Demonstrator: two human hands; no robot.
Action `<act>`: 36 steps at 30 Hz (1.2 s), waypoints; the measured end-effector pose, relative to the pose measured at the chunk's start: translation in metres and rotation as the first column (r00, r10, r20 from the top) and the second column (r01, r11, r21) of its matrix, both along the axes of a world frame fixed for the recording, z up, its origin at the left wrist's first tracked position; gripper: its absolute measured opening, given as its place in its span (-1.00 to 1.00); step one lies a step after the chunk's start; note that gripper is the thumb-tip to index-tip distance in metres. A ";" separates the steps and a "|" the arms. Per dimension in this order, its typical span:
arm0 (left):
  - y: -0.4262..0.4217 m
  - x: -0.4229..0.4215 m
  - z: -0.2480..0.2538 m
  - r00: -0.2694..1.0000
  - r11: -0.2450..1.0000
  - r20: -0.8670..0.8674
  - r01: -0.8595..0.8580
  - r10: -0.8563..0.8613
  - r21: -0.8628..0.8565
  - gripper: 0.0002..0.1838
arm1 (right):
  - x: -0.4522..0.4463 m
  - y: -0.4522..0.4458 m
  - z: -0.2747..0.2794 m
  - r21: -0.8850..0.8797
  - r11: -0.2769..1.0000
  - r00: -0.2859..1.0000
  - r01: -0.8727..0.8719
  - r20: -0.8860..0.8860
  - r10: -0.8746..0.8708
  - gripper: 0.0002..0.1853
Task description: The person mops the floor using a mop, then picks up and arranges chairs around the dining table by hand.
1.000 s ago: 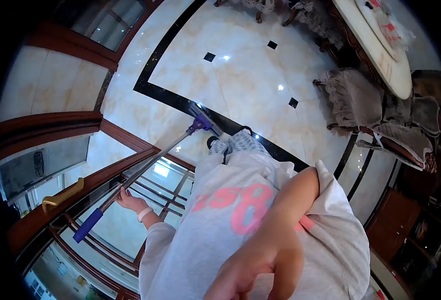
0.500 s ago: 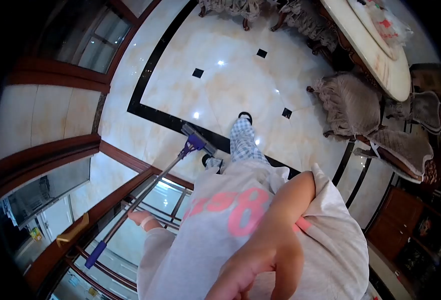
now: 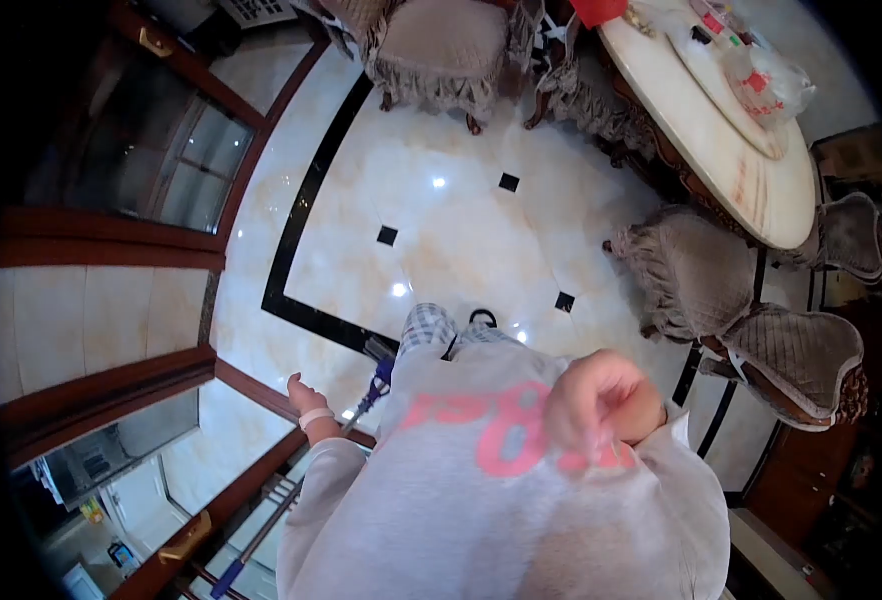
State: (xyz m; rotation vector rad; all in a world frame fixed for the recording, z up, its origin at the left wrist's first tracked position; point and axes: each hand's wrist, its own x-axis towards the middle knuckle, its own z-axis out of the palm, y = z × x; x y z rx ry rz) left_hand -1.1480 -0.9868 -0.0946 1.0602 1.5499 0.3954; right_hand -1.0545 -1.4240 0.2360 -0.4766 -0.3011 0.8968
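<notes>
My left hand [image 3: 309, 398] is out to the left with a digit stretched upward, holding nothing that I can see. A pale band circles its wrist. Close by leans a mop [image 3: 378, 383] with a purple joint and a thin metal pole; the pole runs down past my sleeve to a purple grip [image 3: 226, 578]. My body hides part of the mop's head. In front of the pink print on my grey shirt [image 3: 441, 500] is my right hand [image 3: 601, 405], bent inward, its fingers smeared by motion.
A marble-topped table [image 3: 701, 130] stands at the upper right, bearing a plastic bag [image 3: 769, 85]. Around it are chairs with ruffled brown covers [image 3: 441, 50]. Wood-framed glass doors [image 3: 186, 160] line the left. The glossy tiled floor [image 3: 461, 240] has a black border.
My right hand has dropped from close to the camera to in front of my shirt. My left hand has moved forward, away from the mop's pole. My view has tilted up, and my feet have shifted.
</notes>
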 end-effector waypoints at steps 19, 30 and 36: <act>0.130 0.776 0.133 0.345 0.576 0.476 0.629 -0.809 0.522 -0.81 | 0.271 0.134 -0.055 -0.072 0.596 0.502 0.800 -0.465 -0.729 -0.89; 0.179 1.103 0.182 0.299 0.402 0.269 0.646 -0.916 0.649 -0.19 | 0.340 0.202 -0.039 -0.247 0.345 0.178 0.906 -0.518 -0.837 -0.93; 0.154 1.081 0.212 0.532 0.410 -0.044 0.701 -0.846 0.583 -0.16 | 0.331 0.203 -0.053 -0.275 0.225 0.050 0.935 -0.525 -0.850 -0.89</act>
